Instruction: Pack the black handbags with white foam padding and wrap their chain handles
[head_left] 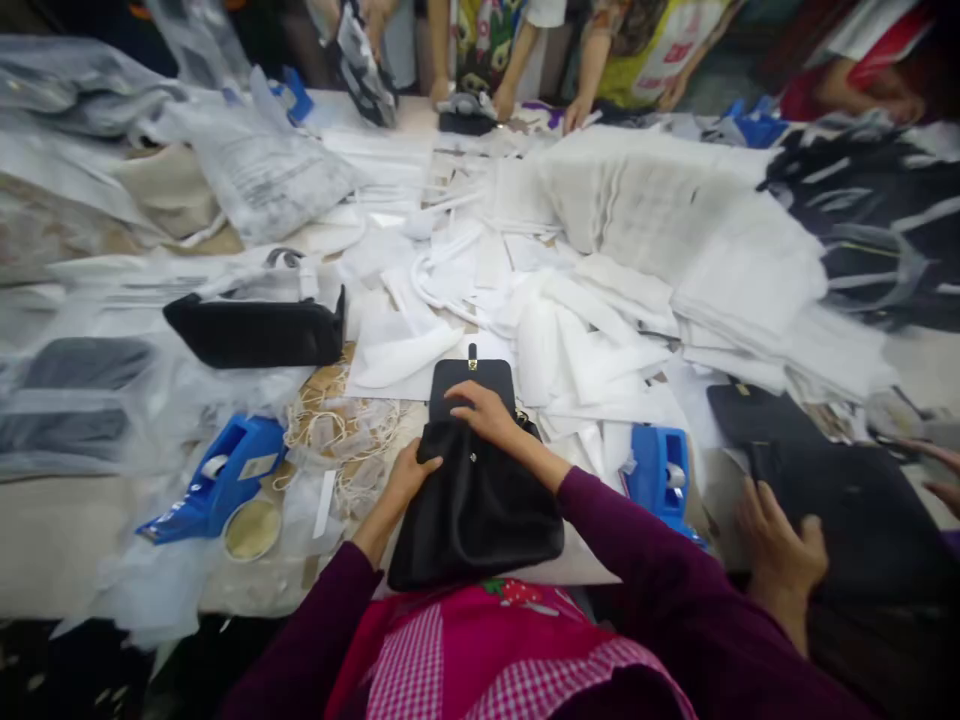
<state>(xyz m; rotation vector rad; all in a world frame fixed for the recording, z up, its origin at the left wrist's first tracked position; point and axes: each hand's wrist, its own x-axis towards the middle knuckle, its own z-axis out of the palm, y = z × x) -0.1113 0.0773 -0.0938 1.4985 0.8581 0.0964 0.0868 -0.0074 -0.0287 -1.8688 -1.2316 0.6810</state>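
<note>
A black handbag (pixel 487 510) lies on the table right in front of me, with its flap (pixel 471 372) folded open away from me and a small gold-coloured clasp on the strap tab. My left hand (pixel 409 470) grips the bag's left upper edge, thumb on top. Across the bag's mouth, near the base of the flap, rests my right hand (pixel 484 412). Its fingers are stretched out and partly spread, touching the bag. What lies under the right palm is hidden.
Blue tape dispensers (pixel 232 470) flank the bag. White wrapping sheets (pixel 570 340) heap beyond it, and a black bag (pixel 262 330) stands left. Tangled cords (pixel 352 440) lie beside a round tape roll (pixel 253 528). A co-worker's hand (pixel 780 550) touches another black bag (pixel 862 520). Other people work opposite.
</note>
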